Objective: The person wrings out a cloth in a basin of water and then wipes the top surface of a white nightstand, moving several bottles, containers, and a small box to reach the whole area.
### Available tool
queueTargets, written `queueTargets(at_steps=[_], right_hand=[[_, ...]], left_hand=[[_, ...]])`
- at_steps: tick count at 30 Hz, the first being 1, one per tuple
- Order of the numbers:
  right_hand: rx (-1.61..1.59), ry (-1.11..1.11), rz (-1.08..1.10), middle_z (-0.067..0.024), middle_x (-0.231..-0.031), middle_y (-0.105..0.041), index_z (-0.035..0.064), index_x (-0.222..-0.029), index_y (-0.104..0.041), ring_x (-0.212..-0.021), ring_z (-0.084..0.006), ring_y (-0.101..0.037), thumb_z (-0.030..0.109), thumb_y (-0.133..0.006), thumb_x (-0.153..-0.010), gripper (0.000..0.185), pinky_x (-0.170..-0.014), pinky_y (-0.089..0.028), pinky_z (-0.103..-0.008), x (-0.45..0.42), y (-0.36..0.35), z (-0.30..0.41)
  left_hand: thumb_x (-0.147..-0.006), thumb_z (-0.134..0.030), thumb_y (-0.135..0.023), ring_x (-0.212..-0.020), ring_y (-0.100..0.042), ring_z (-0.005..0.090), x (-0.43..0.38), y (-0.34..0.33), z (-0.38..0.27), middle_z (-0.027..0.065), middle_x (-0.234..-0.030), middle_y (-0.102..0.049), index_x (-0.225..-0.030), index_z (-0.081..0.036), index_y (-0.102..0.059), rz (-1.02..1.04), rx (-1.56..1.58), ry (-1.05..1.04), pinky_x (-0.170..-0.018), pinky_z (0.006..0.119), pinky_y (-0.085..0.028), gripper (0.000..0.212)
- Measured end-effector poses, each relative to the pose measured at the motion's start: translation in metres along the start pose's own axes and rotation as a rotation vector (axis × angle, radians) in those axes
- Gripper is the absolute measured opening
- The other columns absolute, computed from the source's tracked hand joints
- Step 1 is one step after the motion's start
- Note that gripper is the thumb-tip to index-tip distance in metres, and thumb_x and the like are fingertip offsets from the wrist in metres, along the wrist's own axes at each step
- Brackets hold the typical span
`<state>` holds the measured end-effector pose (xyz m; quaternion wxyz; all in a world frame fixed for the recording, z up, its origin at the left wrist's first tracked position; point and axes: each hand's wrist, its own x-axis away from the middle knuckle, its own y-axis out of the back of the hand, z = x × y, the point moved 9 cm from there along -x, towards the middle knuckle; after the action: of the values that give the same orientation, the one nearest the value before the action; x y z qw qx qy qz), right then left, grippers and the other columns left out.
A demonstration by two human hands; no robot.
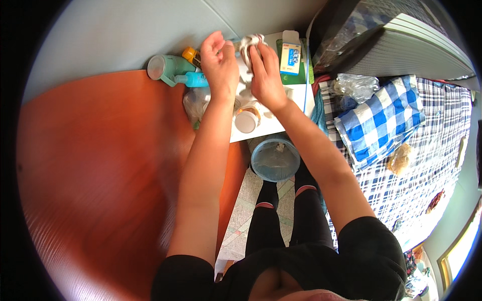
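Observation:
My right hand (266,73) presses its fingers on a crumpled white and dark-striped cloth (249,47) over the back of a small white tabletop (241,136). To its left, my left hand (221,66) is raised with the palm partly turned up and the fingers loosely bent; nothing shows in it. Beyond my left wrist stand a light-blue bottle (196,79), a yellow-capped bottle (191,55) and a green translucent jug (171,67). Between my forearms is a jar with a white lid (247,121). My hands hide part of the tabletop and some white items.
An opened small carton (290,60) lies on a green flat item (293,79) at the right. Below the table edge sits a blue waste bin (275,161). A reddish-brown wooden surface (101,158) fills the left. On the right, a checked bed (425,150) holds folded blue-checked fabric (380,120).

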<state>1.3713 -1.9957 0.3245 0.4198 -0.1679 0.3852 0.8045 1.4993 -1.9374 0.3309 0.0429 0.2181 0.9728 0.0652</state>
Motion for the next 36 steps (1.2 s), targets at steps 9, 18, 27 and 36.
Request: queueTargets(at_steps=[9, 18, 27, 36], right_hand=[[-0.381, -0.664, 0.104, -0.0243, -0.133, -0.044, -0.0074, -0.127, -0.048, -0.125, -0.0402, -0.043, -0.012, -0.046, -0.072, 0.055, -0.105, -0.036, -0.0396, 0.085, 0.132, -0.022], [-0.345, -0.708, 0.291, -0.0207, -0.128, -0.05, -0.0006, -0.131, -0.045, -0.12, -0.0357, -0.049, -0.005, -0.058, -0.072, 0.061, -0.101, -0.04, -0.0366, 0.123, 0.087, -0.126], [-0.908, -1.055, 0.236, -0.0095, -0.117, -0.056, 0.002, -0.131, -0.043, -0.109, -0.0188, -0.052, -0.006, -0.043, -0.077, 0.054, -0.095, -0.041, -0.0294, 0.127, 0.075, -0.164], [-0.918, -0.98, 0.377, -0.0081, -0.119, -0.055, 0.0036, -0.132, -0.042, -0.112, -0.0185, -0.049, -0.008, -0.044, -0.076, 0.057, -0.097, -0.038, -0.0289, 0.131, 0.061, -0.15]], left_hand=[[-0.076, -0.047, -0.074, -0.112, -0.055, 0.0193, 0.058, -0.113, 0.148, 0.0103, -0.116, -0.062, -0.125, 0.001, -0.051, 0.573, -0.018, 0.805, -0.096, 0.038, -0.04, 0.073], [-0.067, -0.033, -0.085, -0.108, -0.056, 0.0231, 0.082, -0.135, 0.14, 0.0149, -0.122, -0.054, -0.137, -0.01, -0.017, 0.397, 0.262, 0.835, -0.092, 0.041, -0.043, 0.1], [-0.066, -0.052, -0.08, -0.112, -0.05, 0.0188, 0.086, -0.124, 0.151, 0.0052, -0.122, -0.056, -0.133, -0.015, -0.035, 0.492, 0.179, 0.914, -0.088, 0.042, -0.033, 0.089], [-0.062, -0.055, -0.081, -0.122, -0.041, 0.0231, 0.068, -0.101, 0.145, 0.0114, -0.134, -0.042, -0.14, -0.011, -0.023, 0.527, -0.091, 0.819, -0.093, 0.05, -0.031, 0.107]])
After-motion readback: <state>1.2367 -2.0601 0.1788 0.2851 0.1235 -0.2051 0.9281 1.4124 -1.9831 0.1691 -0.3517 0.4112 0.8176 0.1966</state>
